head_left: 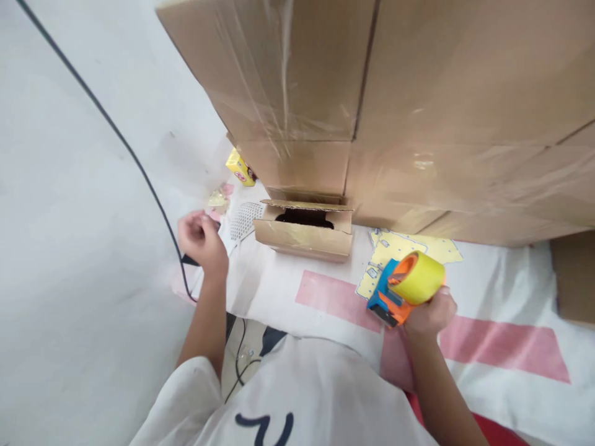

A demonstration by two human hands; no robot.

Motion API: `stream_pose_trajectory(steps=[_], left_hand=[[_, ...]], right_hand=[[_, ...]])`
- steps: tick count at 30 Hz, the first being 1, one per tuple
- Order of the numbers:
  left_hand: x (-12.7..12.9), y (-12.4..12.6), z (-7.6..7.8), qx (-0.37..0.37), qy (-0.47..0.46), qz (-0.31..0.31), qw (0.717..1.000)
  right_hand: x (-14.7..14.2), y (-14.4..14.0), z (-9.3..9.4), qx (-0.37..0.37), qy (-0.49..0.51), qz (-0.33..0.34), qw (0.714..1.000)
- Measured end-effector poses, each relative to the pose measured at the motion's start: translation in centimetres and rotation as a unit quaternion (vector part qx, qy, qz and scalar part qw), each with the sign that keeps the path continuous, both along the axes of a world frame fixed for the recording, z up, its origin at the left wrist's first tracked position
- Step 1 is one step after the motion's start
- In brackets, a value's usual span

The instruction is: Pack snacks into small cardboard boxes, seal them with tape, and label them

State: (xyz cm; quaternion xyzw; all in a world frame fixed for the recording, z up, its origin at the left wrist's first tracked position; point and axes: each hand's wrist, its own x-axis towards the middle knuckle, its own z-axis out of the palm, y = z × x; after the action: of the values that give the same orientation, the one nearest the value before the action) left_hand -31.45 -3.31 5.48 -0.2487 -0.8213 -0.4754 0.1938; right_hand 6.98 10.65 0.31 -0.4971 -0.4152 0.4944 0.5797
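Note:
A tape dispenser (400, 291) with a blue and orange body and a roll of yellow tape is gripped by my right hand (432, 313), over the cloth-covered surface. My left hand (202, 238) is raised at the left by the wall, its fingers curled closed; a small dark bit shows beside them, and I cannot make out whether they hold it. Between my hands, nearer the left, a small cardboard box (302, 240) lies with its long flaps partly raised and a dark opening between them. Neither hand touches this box.
Large taped cartons (418, 124) stand stacked behind the small box. A yellow packet (240, 167) lies at their left corner. A black cable (116, 130) runs down the white wall (69, 248). A brown carton (576, 279) stands at the far right on the white and pink cloth (274, 285).

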Motion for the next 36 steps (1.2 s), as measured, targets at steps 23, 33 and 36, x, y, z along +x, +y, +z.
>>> stream_pose_trajectory(steps=[23,33,36], left_hand=[[26.7,5.9,-5.3,-0.107,-0.422,-0.515,0.738],[27.9,5.5,-4.1,-0.057,-0.434,-0.486,0.756],[28.3,5.5,-3.2,-0.070,-0.389,-0.486,0.779]], right_hand=[[0.7,-1.4,-2.7,0.086,0.018,0.039,0.995],[0.0,-0.9,-2.1,0.031,0.059,0.056,0.996],[0.5,-0.2,-2.0,0.071,-0.001,0.028,0.997]])
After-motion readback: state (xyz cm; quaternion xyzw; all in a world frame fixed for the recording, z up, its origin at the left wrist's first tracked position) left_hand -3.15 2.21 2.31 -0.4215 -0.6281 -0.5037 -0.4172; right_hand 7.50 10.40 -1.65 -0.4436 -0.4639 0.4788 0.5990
